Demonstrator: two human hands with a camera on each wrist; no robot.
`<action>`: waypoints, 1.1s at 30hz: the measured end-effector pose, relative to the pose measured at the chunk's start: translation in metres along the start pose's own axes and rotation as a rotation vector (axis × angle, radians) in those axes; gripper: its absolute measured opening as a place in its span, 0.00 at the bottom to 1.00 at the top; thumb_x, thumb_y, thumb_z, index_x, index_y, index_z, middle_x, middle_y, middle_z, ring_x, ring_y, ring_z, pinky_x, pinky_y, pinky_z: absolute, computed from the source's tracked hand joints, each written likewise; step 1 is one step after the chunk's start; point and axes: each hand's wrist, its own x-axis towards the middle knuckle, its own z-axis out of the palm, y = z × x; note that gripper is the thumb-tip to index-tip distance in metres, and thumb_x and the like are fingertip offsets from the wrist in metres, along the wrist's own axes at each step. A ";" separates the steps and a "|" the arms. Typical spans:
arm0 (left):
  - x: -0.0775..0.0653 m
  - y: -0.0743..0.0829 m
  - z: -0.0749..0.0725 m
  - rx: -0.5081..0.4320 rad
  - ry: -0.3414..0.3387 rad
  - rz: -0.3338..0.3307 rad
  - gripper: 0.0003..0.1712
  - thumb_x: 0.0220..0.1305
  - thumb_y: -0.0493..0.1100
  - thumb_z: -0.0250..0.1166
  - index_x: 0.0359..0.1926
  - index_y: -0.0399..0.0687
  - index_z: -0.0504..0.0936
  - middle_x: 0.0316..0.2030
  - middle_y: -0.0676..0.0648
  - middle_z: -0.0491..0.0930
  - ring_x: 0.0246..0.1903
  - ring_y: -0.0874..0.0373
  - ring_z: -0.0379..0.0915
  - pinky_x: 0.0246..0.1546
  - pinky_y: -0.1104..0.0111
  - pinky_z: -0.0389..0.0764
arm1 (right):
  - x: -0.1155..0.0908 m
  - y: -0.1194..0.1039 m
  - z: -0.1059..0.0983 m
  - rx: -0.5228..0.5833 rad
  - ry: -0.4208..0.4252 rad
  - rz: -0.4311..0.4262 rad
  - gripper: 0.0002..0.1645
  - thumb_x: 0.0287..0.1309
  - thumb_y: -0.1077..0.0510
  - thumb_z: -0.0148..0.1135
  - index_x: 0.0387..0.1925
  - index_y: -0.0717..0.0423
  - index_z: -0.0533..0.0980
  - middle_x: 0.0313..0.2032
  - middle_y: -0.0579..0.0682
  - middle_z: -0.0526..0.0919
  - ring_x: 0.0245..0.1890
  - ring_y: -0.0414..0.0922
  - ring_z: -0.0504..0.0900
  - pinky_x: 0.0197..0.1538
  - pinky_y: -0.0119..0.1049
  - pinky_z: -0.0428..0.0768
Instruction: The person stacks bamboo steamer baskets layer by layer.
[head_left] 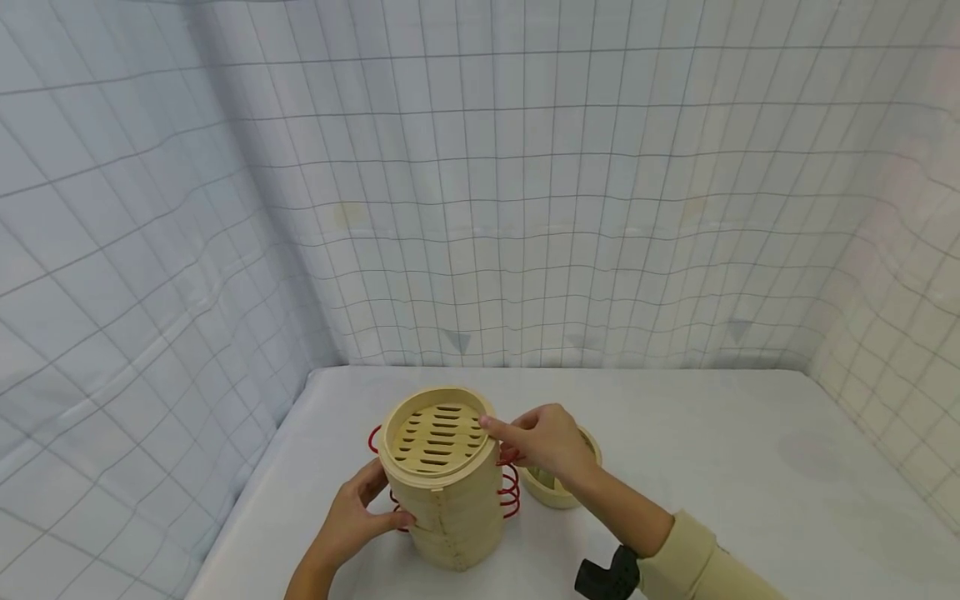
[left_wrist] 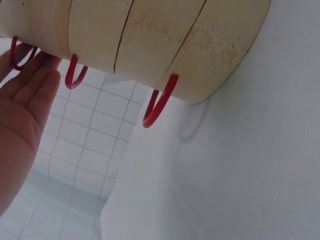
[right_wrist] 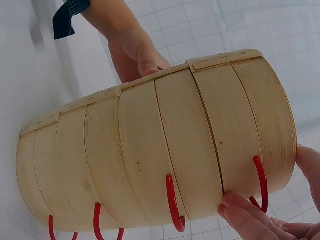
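A tall stack of round bamboo steamer baskets with red loop handles stands on the white table. The topmost steamer basket shows a slatted floor. At that basket's right rim my right hand pinches it, thumb on top and fingers lower down by a red handle. In the right wrist view, its fingertips touch the seam under the top tier. My left hand rests on the stack's left side, thumb toward the front. The left wrist view shows its fingers fairly straight along the bamboo.
Behind the stack to the right, a low bamboo basket stands on the table, partly covered by my right forearm. The white tabletop stretches off to the right. Gridded white curtains enclose the back and sides.
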 end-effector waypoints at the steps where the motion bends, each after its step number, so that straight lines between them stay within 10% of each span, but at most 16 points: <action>1: 0.000 0.000 0.000 0.004 -0.002 0.006 0.44 0.39 0.33 0.76 0.61 0.37 0.68 0.58 0.40 0.69 0.54 0.65 0.66 0.52 0.75 0.67 | 0.000 0.000 0.000 0.004 0.004 0.001 0.31 0.44 0.36 0.67 0.26 0.64 0.82 0.19 0.51 0.82 0.22 0.45 0.83 0.28 0.36 0.82; 21: 0.001 0.003 -0.002 0.000 -0.005 -0.019 0.44 0.39 0.34 0.76 0.60 0.37 0.68 0.58 0.41 0.68 0.54 0.67 0.65 0.53 0.76 0.66 | 0.005 0.016 -0.016 0.010 -0.045 -0.169 0.24 0.56 0.46 0.62 0.33 0.67 0.80 0.26 0.52 0.82 0.29 0.45 0.81 0.35 0.39 0.82; 33: 0.001 0.002 -0.001 0.003 -0.011 -0.021 0.44 0.39 0.34 0.76 0.61 0.38 0.68 0.58 0.42 0.68 0.54 0.67 0.65 0.53 0.76 0.66 | 0.025 0.073 -0.047 -0.720 0.181 -0.490 0.03 0.48 0.66 0.67 0.29 0.59 0.82 0.27 0.46 0.81 0.30 0.43 0.79 0.33 0.36 0.79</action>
